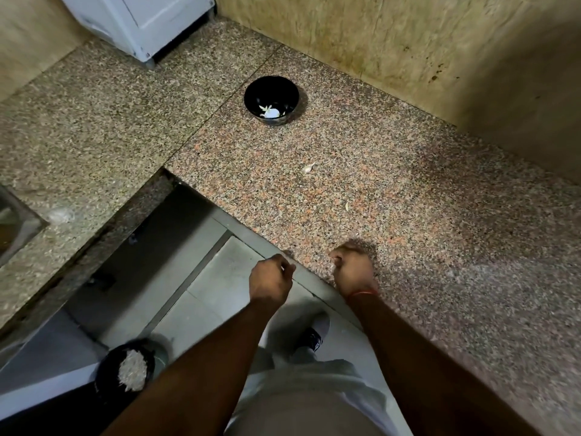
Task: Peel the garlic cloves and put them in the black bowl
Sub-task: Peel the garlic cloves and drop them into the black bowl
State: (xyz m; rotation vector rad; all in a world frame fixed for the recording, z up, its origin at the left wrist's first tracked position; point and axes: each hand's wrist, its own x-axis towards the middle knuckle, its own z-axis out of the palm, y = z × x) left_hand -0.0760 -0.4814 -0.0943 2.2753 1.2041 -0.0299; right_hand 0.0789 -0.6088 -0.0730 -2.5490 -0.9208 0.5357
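Granite counter [408, 215], black bowl [251, 99] holding peeled garlic [272, 112], left hand [270, 283] curled, grip unclear, right hand [353, 267] clenched round a pale scrap, unpeeled clove [308, 168] between

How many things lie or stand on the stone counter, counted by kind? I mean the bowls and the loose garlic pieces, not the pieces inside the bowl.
Black bowl: 1
Loose garlic clove: 1
Small pale piece, clove or skin, too small to tell: 1
Total: 3
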